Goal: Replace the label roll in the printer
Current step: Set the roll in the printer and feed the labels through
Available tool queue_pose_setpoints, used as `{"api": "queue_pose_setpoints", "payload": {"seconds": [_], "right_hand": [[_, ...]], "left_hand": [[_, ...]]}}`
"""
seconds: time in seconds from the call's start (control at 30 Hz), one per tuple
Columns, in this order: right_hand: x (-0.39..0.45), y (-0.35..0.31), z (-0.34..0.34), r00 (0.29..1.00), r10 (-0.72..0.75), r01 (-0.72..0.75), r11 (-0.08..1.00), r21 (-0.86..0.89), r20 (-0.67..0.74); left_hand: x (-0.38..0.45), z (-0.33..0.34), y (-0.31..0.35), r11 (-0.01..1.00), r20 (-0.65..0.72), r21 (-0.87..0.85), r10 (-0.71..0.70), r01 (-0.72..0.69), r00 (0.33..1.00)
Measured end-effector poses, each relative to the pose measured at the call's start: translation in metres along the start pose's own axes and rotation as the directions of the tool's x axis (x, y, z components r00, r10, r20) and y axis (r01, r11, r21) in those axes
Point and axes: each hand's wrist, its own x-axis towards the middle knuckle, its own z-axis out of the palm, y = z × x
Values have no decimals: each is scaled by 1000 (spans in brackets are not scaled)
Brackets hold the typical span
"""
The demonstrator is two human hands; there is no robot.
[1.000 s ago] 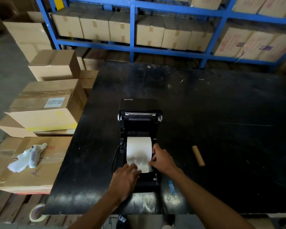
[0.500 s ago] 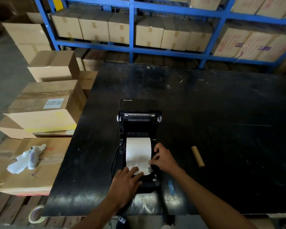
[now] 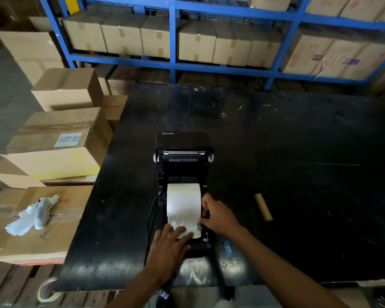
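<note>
The only writing that reads clean is "Xprinter" in pale letters on the far left corner of the printer (image 3: 183, 165), on its flipped-open lid. The nearest cardboard box (image 3: 53, 143) off the left side of the bench (image 3: 298, 174) has a white sticker with dark characters, but they're too blurry to make out. Same for the red and purple print on the cartons on the blue shelving (image 3: 231, 70) at the far right.

The white label roll (image 3: 183, 203) sits in the open bay of the printer, near the front edge of the bench, with its loose end pulled toward the near side.

Compared with half a second ago, not much differs. The left hand (image 3: 168, 247) has slid a touch farther up onto the paper tail, and the right hand (image 3: 218, 215) has shifted slightly along the right side of the roll. Printer and roll are where they were.

The left hand lies palm down, fingers spread flat, pressing the loose end of the paper against the printer's near lip; nothing is pinched, it's an open flat press. The right hand is curled at the right edge of the roll, fingertips tucked down beside it, but I can't tell whether its grip is closed on anything there.

A bare brown cardboard core (image 3: 263, 207) lies on the bench well right of the printer. A roll of tape (image 3: 47, 290) sits off the near left corner.
</note>
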Motion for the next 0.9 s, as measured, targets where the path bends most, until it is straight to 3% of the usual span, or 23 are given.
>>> {"api": "queue_pose_setpoints", "payload": {"seconds": [0.1,0.23,0.47,0.73,0.9], "right_hand": [[-19,4,7,993,-75,69,995,-73,-87],[-31,12,12,971,-227,238,946,-219,74],[-27,6,6,945,-297,324,912,-251,141],[-17,3,5,897,-397,441,829,-343,194],[-19,5,15,869,-486,472,757,-451,93]], "left_hand": [[3,2,0,997,-20,-67,-41,40,999],[12,1,-5,986,-41,-157,-55,48,998],[19,1,-24,935,-30,-344,-106,89,994],[27,-8,-34,952,-49,-305,14,-29,999],[28,-6,-32,953,-36,-303,3,-14,999]]}}
